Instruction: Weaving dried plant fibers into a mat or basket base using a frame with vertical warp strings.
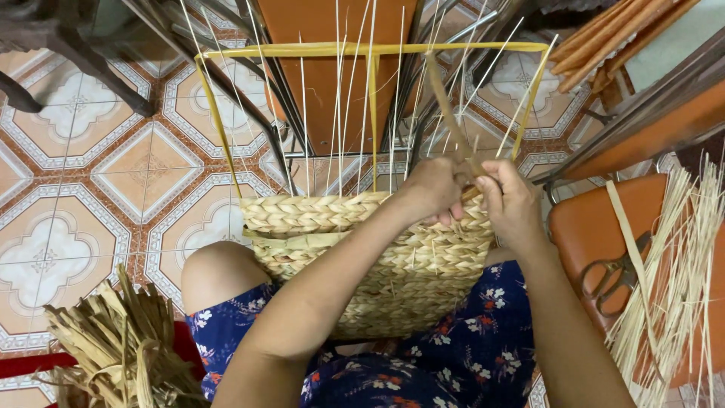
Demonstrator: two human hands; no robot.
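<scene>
Weaving in progress: left hand (pixel 434 189) and right hand (pixel 512 202) sit side by side at the top right rim of a half-made straw basket (pixel 362 257), which rests on the person's lap against a knee. Both hands are closed, fingers pinched on a flat brown weaving strand (pixel 447 106) that rises from between them toward the yellow frame (pixel 362 50). Thin pale upright stakes (pixel 340 113) stick up from the basket rim inside that frame. Bundle of dried brown leaves (pixel 121 347) lies on the tiled floor (pixel 91 174) at lower left. Orange stool (pixel 596 227) at right carries scissors (pixel 615 276) and a sheaf of thin pale sticks (pixel 680 279). Person wears a dark blue flowered dress (pixel 468 355).
</scene>
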